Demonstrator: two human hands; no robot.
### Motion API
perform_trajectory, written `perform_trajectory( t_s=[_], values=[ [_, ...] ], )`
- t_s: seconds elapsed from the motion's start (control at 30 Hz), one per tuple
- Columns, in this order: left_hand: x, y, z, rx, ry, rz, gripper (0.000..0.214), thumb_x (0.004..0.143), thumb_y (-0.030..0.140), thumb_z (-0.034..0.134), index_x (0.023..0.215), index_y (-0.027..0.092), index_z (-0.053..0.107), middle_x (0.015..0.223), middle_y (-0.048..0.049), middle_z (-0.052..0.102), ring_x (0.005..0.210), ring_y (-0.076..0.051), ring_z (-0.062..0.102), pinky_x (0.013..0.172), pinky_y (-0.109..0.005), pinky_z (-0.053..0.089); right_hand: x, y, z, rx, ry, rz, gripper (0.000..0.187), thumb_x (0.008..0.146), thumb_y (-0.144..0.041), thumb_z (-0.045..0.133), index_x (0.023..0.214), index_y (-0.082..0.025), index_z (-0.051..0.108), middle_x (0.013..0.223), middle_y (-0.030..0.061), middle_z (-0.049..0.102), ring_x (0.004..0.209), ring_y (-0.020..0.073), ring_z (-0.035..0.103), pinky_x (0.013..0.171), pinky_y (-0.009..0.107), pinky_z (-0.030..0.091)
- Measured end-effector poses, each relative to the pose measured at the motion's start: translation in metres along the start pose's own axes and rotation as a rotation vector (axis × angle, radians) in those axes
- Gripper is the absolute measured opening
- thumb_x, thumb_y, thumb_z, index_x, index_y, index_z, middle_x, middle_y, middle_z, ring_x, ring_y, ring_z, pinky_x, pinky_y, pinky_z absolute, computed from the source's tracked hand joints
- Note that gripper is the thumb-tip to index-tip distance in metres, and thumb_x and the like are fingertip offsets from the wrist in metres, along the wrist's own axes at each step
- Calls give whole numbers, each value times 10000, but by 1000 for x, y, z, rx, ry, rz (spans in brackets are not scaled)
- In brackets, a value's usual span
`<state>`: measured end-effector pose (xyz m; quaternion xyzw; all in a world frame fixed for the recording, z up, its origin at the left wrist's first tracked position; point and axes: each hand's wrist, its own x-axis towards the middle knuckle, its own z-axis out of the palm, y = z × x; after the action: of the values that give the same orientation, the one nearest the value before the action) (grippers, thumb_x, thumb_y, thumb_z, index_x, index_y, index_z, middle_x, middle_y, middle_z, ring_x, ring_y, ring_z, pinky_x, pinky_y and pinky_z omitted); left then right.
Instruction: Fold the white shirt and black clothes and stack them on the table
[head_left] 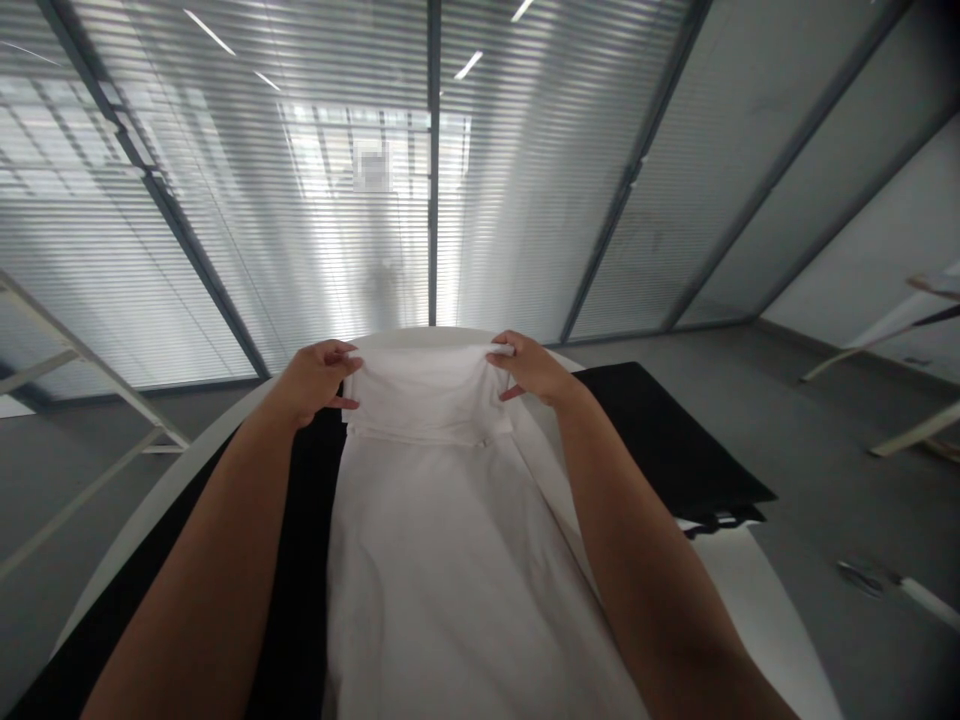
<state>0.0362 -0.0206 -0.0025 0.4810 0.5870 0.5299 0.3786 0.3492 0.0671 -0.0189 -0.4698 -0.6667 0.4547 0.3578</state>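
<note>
White garment (pixel 442 560) lies on the black cloth (pixel 660 430) over the worktop (pixel 750 590), its folded edge at twelve o'clock pinched by left hand (pixel 315 380) and right hand (pixel 532 368), best held level and taut.

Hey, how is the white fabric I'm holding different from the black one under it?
The white garment lies on top; the black cloth lies beneath it. The white garment's far end is folded over and pinched by the left hand and right hand; the black cloth is held by neither. The white garment runs narrow, while the black cloth spreads wider. Both lie on the white table.
</note>
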Motion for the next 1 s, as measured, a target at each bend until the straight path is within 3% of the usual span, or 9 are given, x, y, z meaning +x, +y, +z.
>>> perform_trajectory(
  t_s=[0.17, 0.3, 0.4, 0.6, 0.77, 1.0],
  values=[
    [4, -8, 2, -88, -84, 50, 365, 646, 350, 793, 917, 166, 633, 911, -22, 613, 861, -190, 613, 695, -450, 614, 8, 10, 4, 122, 63, -42, 334, 702, -418, 708, 930, -241, 539, 917, 14, 505, 836, 185, 529, 606, 365, 600],
    [11, -20, 11, -253, -11, 225, 352, 649, 334, 804, 908, 176, 625, 859, 7, 618, 857, -140, 624, 833, -386, 571, 17, 17, 12, 250, 220, -174, 384, 672, -487, 696, 904, -244, 509, 867, -21, 514, 850, 150, 530, 741, 323, 553],
    [15, -27, 17, -285, 48, 311, 376, 639, 361, 815, 912, 184, 626, 850, 11, 631, 874, -136, 637, 877, -350, 548, 21, 18, 17, 269, 272, -207, 386, 654, -489, 704, 878, -239, 515, 816, -32, 514, 807, 136, 524, 753, 305, 524],
    [14, -25, 9, -240, 47, 292, 369, 633, 358, 812, 910, 185, 641, 844, 11, 631, 816, -141, 642, 787, -344, 579, 15, 14, 6, 357, 161, -150, 365, 592, -401, 771, 834, -219, 567, 780, -39, 525, 782, 131, 540, 762, 310, 503],
    [6, -13, -4, -195, -73, 243, 350, 620, 322, 817, 902, 174, 671, 839, 0, 636, 804, -154, 637, 765, -351, 583, 7, 12, -16, 320, 42, -94, 308, 577, -300, 774, 830, -197, 634, 814, -17, 598, 827, 150, 578, 804, 319, 486],
    [-9, 11, -19, 26, -269, 144, 285, 604, 278, 826, 813, 179, 660, 751, 10, 644, 712, -158, 639, 702, -298, 551, -4, 1, -32, 69, -85, -44, 217, 592, -255, 719, 784, -194, 639, 793, -14, 616, 778, 144, 572, 759, 283, 467]
  ],
)
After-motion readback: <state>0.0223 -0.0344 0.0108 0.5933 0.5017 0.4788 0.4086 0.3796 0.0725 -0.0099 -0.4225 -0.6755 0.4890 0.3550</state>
